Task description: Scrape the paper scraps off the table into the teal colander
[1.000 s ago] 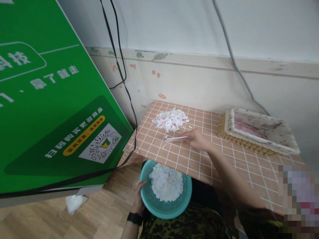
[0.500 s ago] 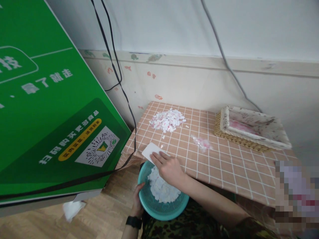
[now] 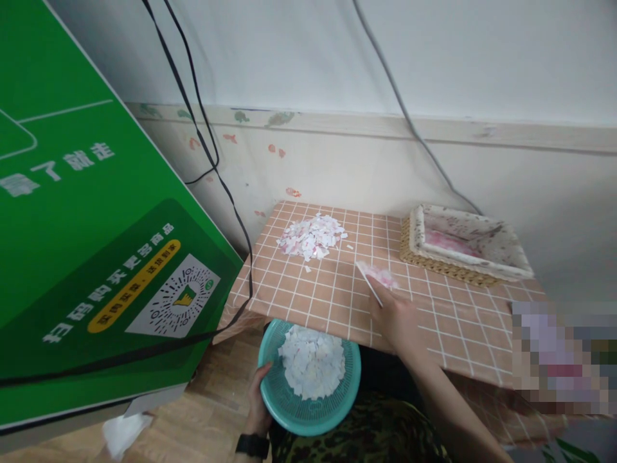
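My left hand (image 3: 259, 402) grips the left rim of a teal plastic colander (image 3: 308, 424), held at the table's front edge above my lap. Small white paper scraps (image 3: 313, 363) fill its middle. Over the table, my right hand (image 3: 396, 321) is closed on a white card (image 3: 369, 281), tilted on its edge. The card is right beside a small heap of pinkish-white bits (image 3: 384, 275); I cannot tell whether they touch. A larger pile of white and pink paper scraps (image 3: 312, 236) lies farther back on the left of the table.
A brown checked cloth (image 3: 332, 302) covers the table. At its back right stands a cloth-lined wicker basket (image 3: 453, 273) with pink material inside. A green cabinet (image 3: 120, 193) rises on the left, with black cables (image 3: 236, 206) hanging beside it. White plastic (image 3: 125, 432) lies on the floor.
My right hand has moved right with the card, from above the colander to the small pinkish heap, turning the card on edge. My left hand still holds the colander. The view has shifted slightly.
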`<state>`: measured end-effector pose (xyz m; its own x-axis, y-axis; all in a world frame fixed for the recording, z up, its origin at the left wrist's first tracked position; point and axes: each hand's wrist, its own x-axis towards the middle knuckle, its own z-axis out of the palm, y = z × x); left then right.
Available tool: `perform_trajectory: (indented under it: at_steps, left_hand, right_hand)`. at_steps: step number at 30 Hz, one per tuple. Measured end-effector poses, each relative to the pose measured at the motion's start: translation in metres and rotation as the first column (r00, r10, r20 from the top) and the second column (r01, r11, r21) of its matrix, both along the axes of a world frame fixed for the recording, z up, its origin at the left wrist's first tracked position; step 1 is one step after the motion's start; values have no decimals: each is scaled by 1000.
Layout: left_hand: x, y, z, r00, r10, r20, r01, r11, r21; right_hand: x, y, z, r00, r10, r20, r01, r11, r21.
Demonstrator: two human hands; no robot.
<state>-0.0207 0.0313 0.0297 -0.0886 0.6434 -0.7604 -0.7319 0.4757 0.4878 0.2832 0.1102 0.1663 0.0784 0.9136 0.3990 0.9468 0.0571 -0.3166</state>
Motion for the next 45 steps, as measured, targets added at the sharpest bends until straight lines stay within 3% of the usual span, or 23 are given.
perform_trajectory:
  at_steps: [4, 8, 11, 19, 26, 30, 34, 38, 45]
  left_hand:
    - [3, 1, 4, 998, 36, -52, -37, 999, -17]
    - [5, 1, 5, 999, 49, -18, -50, 999, -10]
    - [5, 1, 5, 999, 36, 0, -36, 999, -28]
    - [1, 0, -2, 998, 30, -49, -32, 999, -31]
    - [-3, -1, -14, 999, 29, -39, -29, 1000, 0]
    - [-3, -1, -14, 999, 31, -40, -31, 1000, -4]
    - [-2, 0, -12, 997, 46, -54, -47, 999, -15]
    - [-1, 0, -5, 999, 31, -30, -33, 998, -48]
    - [2, -5, 18, 998, 3, 59, 0, 999, -52]
  right_hand:
    - [11, 3, 2, 970, -100, -223, 113, 992, 46]
    - [0, 9, 6, 915, -46, -400, 57, 998, 13]
    - [-12, 20, 10, 929, 19, -371, -11, 1000, 26]
    - [-24, 40, 10, 993, 29, -114, -20, 996, 82]
    - [-27, 38, 10, 979, 96, -177, -100, 995, -18]
    - [-14, 45, 16, 961, 95, -258, -101, 995, -12]
    - [-9, 49, 19, 969, 103, -226, -116, 992, -41]
    - [-9, 43, 18, 966, 159, -203, -181, 979, -90]
    - [1, 33, 23, 896, 293, -334, -364, 915, -173]
